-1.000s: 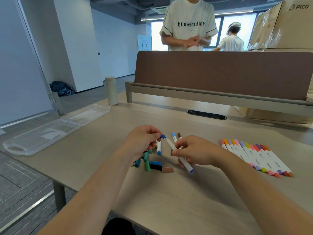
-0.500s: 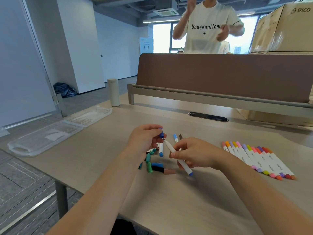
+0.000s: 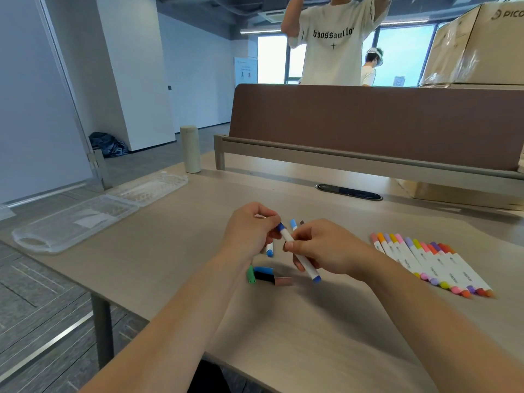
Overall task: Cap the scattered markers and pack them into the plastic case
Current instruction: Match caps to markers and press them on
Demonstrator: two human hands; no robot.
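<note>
Gripping a blue marker by its white barrel, the right hand has its fingers curled round it. The marker is slanted, one blue end low toward the wearer, the other end up-left. The left hand pinches the blue cap on that upper end between thumb and fingertips. The cap looks seated, but fingers cover the joint, so I can't tell if it is fully on. Both hands are above the middle of the table. Loose markers lie on the table around them: a light-blue-ended marker and a brown-tipped marker just behind the right hand, mostly hidden, plus a blue-ended marker just below the left fingers. By the left wrist is a tight cluster of loose caps: green cap, loose blue cap, black cap, brownish cap. To the right, apart from the hands, a row of capped markers lies side by side, mixed colours. The plastic case lies open and flat at the table's left edge, well apart from the hands, its clear halves side by side. Farther back are an upright cream bottle, a cable slot, a brown desk divider, and cardboard boxes behind it on the right. A person in a white T-shirt stands behind the divider with arms raised.
</note>
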